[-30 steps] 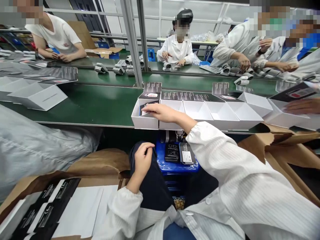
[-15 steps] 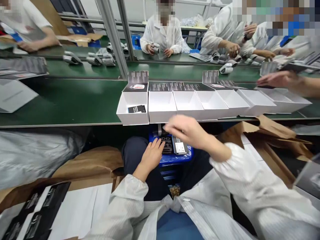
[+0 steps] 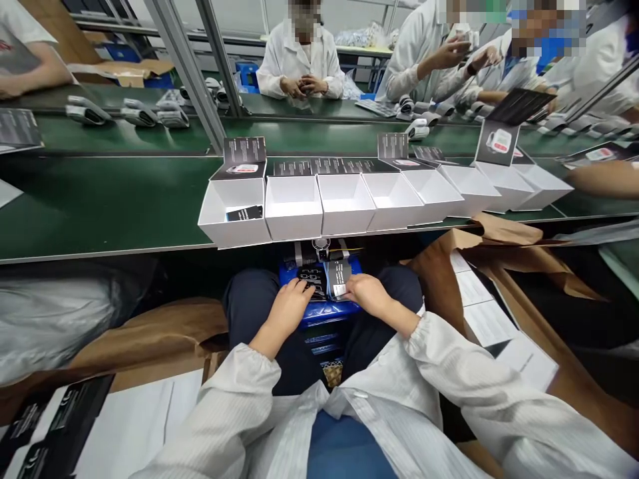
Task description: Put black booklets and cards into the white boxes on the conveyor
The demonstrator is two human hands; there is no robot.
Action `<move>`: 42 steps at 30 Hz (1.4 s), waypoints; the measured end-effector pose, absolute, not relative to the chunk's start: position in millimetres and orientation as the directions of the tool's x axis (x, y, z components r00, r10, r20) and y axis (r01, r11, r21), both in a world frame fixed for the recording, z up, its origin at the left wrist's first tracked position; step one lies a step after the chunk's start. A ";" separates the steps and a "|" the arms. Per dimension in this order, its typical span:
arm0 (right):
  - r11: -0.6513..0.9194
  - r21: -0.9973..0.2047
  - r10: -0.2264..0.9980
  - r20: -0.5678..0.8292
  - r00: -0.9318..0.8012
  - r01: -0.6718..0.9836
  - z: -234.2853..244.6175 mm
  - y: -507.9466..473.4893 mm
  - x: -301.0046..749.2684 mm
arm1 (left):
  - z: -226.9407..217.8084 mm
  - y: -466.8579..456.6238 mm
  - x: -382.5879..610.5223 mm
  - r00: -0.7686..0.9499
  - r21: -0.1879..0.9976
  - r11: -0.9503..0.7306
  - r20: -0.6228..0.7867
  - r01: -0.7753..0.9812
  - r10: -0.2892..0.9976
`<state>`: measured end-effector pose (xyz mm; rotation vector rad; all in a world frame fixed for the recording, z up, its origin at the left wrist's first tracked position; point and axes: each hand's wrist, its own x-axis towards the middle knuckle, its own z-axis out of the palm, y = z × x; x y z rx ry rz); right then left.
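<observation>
On the blue plastic stool (image 3: 319, 314) between my knees lie two stacks side by side. My left hand (image 3: 285, 307) rests its outstretched fingers on the stack of black printed cards (image 3: 310, 274). The fingers of my right hand (image 3: 370, 294) close on the lower right corner of a grey booklet (image 3: 338, 273) with a white label, on top of the other stack. Ahead, a row of open white boxes (image 3: 293, 216) stands along the bench edge. Inside the leftmost box (image 3: 239, 233) lies a black printed card (image 3: 244, 213).
The green bench (image 3: 110, 199) runs across the view. Cartons with paper-lined sides flank me; the left one holds white boxes (image 3: 134, 412), the right one white boxes (image 3: 492, 316) too. Co-workers sit opposite, and another person's arm (image 3: 604, 179) reaches in at right. A metal post (image 3: 187, 73) rises ahead.
My right hand has come down from in front of the boxes to the booklet stack. My left hand stays at the black cards. Far right, one box's dark lid now stands raised.
</observation>
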<state>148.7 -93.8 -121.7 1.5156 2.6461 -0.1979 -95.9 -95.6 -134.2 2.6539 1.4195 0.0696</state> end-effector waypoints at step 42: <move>0.437 -0.364 0.892 0.062 -0.447 0.823 -75.6 -113.5 137.6 | -98.6 -115.1 -89.2 0.573 0.233 -0.689 0.411 0.686 0.709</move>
